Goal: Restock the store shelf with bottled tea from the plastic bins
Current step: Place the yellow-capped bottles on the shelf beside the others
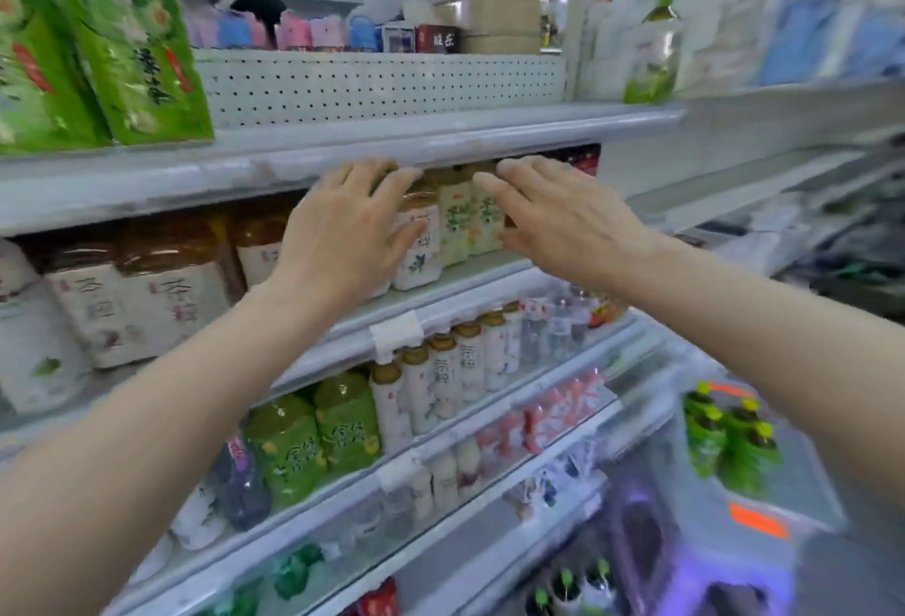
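Fingers (392,184) of my left hand (338,233) are straight and lie on a white-label tea bottle (416,253), not curled around it. My right hand (553,214) is also flat, its fingers stretched out and relaxed, reaching toward the two pale green-label tea bottles (467,219) at about twelve o'clock; whether it touches them, I cannot tell. These bottles stand together on the second shelf (161,194), under its grey upper edge. More white-label bottles (132,302) stand on the same shelf at nine o'clock. At four o'clock, low beside the shelf, a plastic bin (783,483) holds green bottles (725,434) with yellow caps. This part is blurred.
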{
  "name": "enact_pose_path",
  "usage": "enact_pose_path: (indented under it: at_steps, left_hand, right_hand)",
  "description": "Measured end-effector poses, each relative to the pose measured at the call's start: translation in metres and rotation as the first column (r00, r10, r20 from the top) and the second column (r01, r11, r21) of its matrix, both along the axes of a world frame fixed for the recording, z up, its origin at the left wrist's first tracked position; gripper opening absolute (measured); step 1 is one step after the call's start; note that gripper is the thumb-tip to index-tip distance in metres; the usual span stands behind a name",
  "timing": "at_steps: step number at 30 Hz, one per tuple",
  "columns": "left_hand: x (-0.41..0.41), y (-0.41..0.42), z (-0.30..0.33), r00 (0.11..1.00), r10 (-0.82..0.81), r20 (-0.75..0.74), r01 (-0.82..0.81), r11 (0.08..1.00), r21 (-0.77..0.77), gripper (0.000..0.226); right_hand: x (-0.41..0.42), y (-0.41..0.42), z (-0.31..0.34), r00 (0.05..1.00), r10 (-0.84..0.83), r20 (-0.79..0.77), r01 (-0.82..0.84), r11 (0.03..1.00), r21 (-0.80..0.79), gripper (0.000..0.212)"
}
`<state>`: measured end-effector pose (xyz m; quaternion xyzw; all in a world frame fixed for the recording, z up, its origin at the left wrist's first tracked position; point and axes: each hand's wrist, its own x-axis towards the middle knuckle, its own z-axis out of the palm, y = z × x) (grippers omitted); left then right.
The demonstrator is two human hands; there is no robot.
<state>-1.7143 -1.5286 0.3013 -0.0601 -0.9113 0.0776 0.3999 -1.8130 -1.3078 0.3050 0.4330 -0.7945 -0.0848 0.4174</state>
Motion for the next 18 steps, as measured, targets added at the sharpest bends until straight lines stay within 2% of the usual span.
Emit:
enact_pose_path:
  at_steps: [10, 13, 18]
  left_hand:
    - [-0.085, 0.175, -0.061, 0.937, -0.339, 0.079, 0.339, 0.941, 0.022, 0.046]
    - [-0.121, 0.231, -0.079, 0.91, -0.405, 0.089, 0.401, 0.914, 0.056, 0.045]
    - [-0.185, 0.317, -0.111, 0.865, -0.478, 0.151, 0.464, 0.878, 0.121, 0.048]
  right_hand:
    - [-0.024, 0.199, -0.065, 0.958, -0.267, 0.103, 0.268, 0.963, -0.003, 0.054]
    - [-0.04, 0.259, -0.08, 0.932, -0.324, 0.16, 0.329, 0.944, -0.007, 0.059]
    - [-0.08, 0.356, -0.111, 0.921, -0.367, 0.131, 0.366, 0.93, 0.028, 0.054]
